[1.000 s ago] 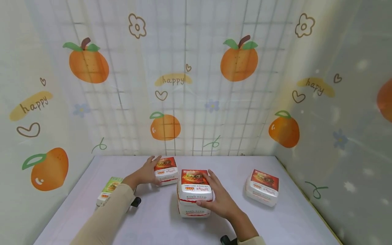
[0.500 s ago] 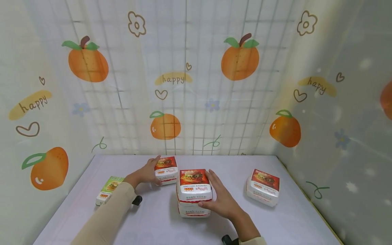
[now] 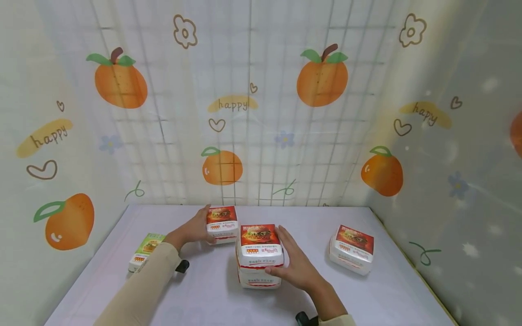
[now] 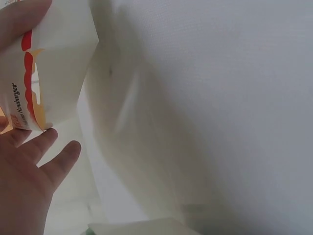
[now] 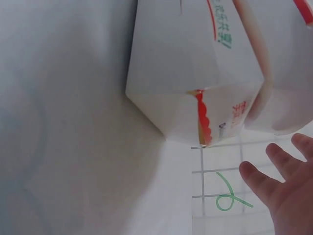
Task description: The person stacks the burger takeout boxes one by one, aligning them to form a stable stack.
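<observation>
At the back left of the table, my left hand point(image 3: 195, 229) grips a red-topped white hamburger box point(image 3: 221, 225), with the thumb at its front and the fingers at its far side. In the left wrist view, several fingertips touch the carton point(image 4: 63, 73). Near the middle, an upper hamburger box point(image 3: 259, 246) is stacked squarely on a lower hamburger box point(image 3: 258, 279). Against the right side of the stack lies my right hand point(image 3: 297, 267), its thumb at the upper box's front corner. Its fingers are straight and spread in the right wrist view, their tips apart from the carton point(image 5: 195, 58).
Another red-topped box point(image 3: 351, 249) stands at the right of the table. A green-topped box point(image 3: 148, 248) is at the left, partly behind my left sleeve point(image 3: 142, 287). A curtain printed with oranges point(image 3: 222, 167) closes the back and both sides.
My left fingers have closed in around the back-left box. The right hand stays beside the stack, and the stack has not visibly moved. The head view has shifted slightly.
</observation>
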A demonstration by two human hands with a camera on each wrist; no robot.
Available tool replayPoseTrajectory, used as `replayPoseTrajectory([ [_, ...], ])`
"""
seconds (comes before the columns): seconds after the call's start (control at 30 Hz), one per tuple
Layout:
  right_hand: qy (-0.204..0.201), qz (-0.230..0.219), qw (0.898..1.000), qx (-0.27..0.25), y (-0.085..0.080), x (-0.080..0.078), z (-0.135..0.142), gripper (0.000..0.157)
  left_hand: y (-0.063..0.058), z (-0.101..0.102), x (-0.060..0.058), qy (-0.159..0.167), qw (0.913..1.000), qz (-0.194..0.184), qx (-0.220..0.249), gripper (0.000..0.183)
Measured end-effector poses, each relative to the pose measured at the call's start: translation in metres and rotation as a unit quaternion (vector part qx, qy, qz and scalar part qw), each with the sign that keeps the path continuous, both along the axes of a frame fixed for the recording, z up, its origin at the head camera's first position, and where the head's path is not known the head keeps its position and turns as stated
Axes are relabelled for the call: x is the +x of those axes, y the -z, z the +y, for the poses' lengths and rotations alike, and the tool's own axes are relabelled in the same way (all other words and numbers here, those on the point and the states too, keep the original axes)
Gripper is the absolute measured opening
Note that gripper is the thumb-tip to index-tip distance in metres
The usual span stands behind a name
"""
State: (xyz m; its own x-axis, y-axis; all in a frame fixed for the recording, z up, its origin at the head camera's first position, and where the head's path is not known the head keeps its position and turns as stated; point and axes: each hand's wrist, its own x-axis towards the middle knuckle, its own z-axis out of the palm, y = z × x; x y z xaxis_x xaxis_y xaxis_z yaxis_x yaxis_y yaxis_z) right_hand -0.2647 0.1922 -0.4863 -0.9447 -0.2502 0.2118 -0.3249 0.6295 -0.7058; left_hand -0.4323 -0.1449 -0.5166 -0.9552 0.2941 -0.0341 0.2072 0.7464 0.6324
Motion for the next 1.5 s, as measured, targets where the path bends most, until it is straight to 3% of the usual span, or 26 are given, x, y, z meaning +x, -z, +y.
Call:
replayPoseTrajectory([
  [0.7,0.010,-0.007,1.000,-0.007,-0.002,-0.003,-0.001,0.114,-0.023,-0.014,0.009,0.011,0.9982,0.048,0.033,0.122],
  [1.07,0.007,-0.002,1.000,-0.006,-0.004,-0.002,-0.001,0.114,-0.036,-0.018,0.014,0.019,0.9966,0.068,0.043,0.130],
  [1.5,0.003,-0.001,1.000,-0.006,-0.005,-0.002,-0.002,0.111,-0.059,-0.016,0.025,0.024,0.9955,0.076,0.050,0.128],
])
